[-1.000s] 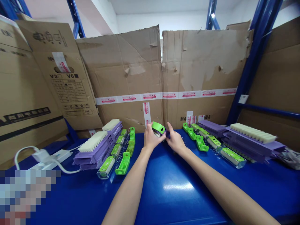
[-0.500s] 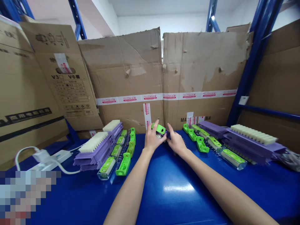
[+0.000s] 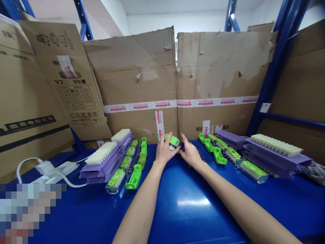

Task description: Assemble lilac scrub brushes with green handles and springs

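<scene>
Both my hands meet at the far middle of the blue table (image 3: 190, 203). My left hand (image 3: 163, 151) grips a small brush part with a green top (image 3: 172, 139) and pale bristles under it. My right hand (image 3: 190, 153) is closed on the same part from the right, where a purple piece shows between my fingers. To the left lie purple brushes with cream bristles (image 3: 105, 157) and a row of green parts (image 3: 134, 162). To the right lie more green parts (image 3: 219, 152) and long purple brushes (image 3: 274, 150).
Torn cardboard sheets (image 3: 177, 81) stand along the back of the table, with a printed carton (image 3: 58, 84) at the left. A white power strip and cable (image 3: 50, 169) lie at the left. Blue rack posts (image 3: 271, 67) rise at the right.
My left fingers have shifted on the green-topped part, which sits slightly lower. My arms have hardly moved.
</scene>
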`<state>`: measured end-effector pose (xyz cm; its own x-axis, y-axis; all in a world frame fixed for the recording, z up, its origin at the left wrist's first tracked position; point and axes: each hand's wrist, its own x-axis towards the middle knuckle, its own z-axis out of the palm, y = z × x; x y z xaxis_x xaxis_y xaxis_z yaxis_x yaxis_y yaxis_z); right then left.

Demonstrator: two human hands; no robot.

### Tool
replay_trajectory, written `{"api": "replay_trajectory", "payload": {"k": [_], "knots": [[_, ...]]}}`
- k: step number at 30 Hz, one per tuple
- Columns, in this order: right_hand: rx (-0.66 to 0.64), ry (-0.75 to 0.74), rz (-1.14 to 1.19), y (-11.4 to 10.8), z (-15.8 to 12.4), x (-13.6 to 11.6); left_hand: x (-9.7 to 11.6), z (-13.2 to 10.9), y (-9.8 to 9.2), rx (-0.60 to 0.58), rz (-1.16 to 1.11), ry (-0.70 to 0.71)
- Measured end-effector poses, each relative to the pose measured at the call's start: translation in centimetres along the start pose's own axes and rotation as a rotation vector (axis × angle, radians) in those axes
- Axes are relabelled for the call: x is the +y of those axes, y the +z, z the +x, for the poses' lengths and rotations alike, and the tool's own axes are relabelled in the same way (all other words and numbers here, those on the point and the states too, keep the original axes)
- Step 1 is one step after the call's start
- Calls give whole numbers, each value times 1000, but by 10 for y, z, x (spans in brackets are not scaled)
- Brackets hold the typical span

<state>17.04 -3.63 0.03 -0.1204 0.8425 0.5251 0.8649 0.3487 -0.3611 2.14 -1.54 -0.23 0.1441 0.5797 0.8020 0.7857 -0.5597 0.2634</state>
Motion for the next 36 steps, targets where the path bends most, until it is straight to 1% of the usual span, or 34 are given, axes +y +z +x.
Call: {"api": "replay_trajectory", "payload": {"k": [5,9,12,18,22,26,30,36], "knots": [[-25,-74,-77,0,-2,-3,1,0,0,-8,45,-26],[-50,-66,-136,-2,-4,-7,0,0,-3,11,27,-93],[-72,-36,-185,-3,-6,-7,-1,1,-4,33,-42,-160],[-144,7,-265,-4,-8,-7,-10,1,-3,97,-199,-354],[-156,9,-281,-5,-8,-8,-19,-1,-2,130,-279,-401],[-170,11,-286,-5,-9,-8,-23,-2,1,96,-343,-427],[-167,7,-270,-4,-9,-8,-21,-2,4,55,-319,-430],[-163,8,-252,-5,-9,-7,-20,-2,5,-70,-274,-392]]}}
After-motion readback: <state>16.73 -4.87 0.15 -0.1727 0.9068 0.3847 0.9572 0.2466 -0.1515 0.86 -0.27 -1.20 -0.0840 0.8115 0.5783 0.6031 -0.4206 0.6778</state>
